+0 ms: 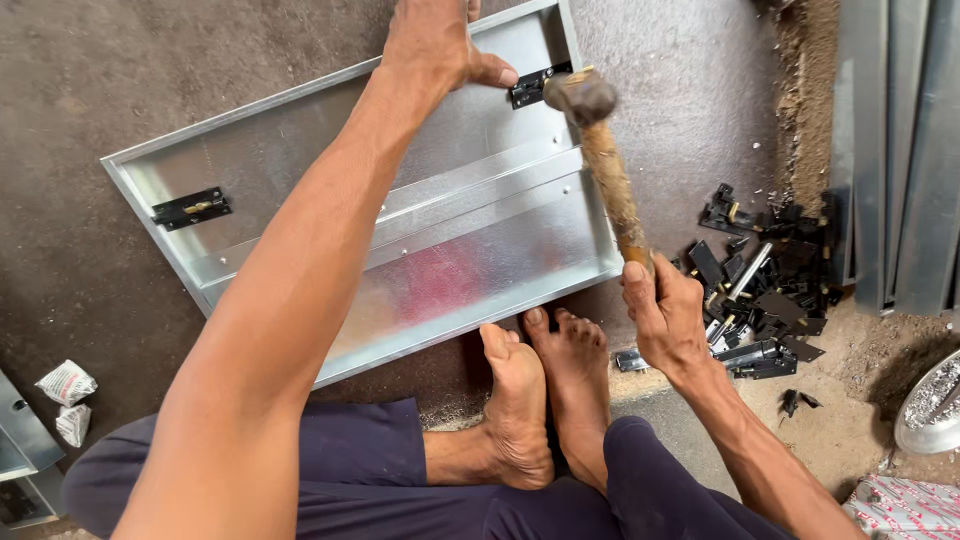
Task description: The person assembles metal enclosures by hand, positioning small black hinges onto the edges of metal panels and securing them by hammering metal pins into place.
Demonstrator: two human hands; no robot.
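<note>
Person sits on the floor (pixel 90 120), feet against the near edge of a galvanised sheet-metal tray (pixel 470 250) lying flat, long axis running lower-left to upper-right across the view. Left hand (pixel 430 45) reaches across to the tray's far right corner, thumb and fingers pinched at a black latch (pixel 535 85) seated against the tray's inside wall; fingertips mostly hidden behind the hand, so exact grip can't be confirmed. Right hand (pixel 665 310) is closed tight around the lower end of a wooden-handled hammer (pixel 605 160), handle angled up and away from the body, head hovering just right of the latch, close but whether touching can't be told. Key relation: latch lies ahead of both hands at the far right corner, left hand on it, hammer head beside it, right hand well back near the tray's near right corner. A second black latch (pixel 190 208) sits at the tray's left end, well apart. Pile of black latch parts (pixel 770 290) on the floor just right of the right hand. Grey metal strips (pixel 900 150) stand at far right.
</note>
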